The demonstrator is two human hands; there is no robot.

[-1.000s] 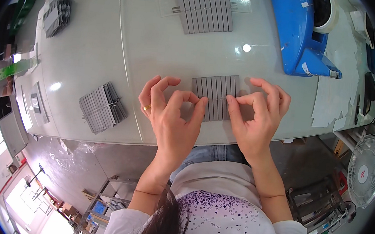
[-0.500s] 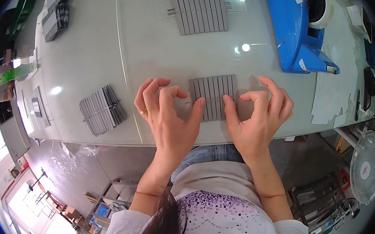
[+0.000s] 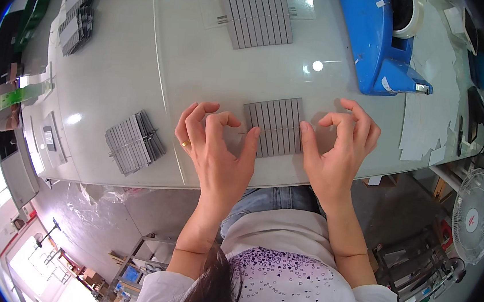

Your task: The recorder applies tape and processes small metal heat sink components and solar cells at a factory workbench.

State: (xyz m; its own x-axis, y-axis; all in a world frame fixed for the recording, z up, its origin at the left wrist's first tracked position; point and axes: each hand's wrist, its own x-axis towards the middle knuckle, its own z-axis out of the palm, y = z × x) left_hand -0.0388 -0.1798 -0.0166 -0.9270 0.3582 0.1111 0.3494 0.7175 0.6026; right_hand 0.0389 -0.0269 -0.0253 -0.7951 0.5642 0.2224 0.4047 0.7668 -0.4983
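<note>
A small panel of grey strips [image 3: 276, 122], side by side with a thin wire across their middle, lies flat on the table in front of me. My left hand [image 3: 214, 143] is at its left side, thumb tip at the panel's edge by the wire, fingers curled but apart from the thumb. At the right side, my right hand [image 3: 337, 148] has its thumb tip at the edge and its other fingers bent and spread. Neither hand grips anything. Whether the thumbs press on the strips is hard to see.
A stack of similar strip panels [image 3: 134, 143] lies to the left, with more stacks [image 3: 76, 30] at the far left. Beyond my hands is a larger strip panel [image 3: 256, 20]. A blue tape dispenser [image 3: 371, 53] stands at the right, beside white paper sheets [image 3: 431, 121].
My right thumb has moved rightward from the panel's middle to its right edge. The left thumb has shifted slightly left. The panel remains in about the same place.
</note>
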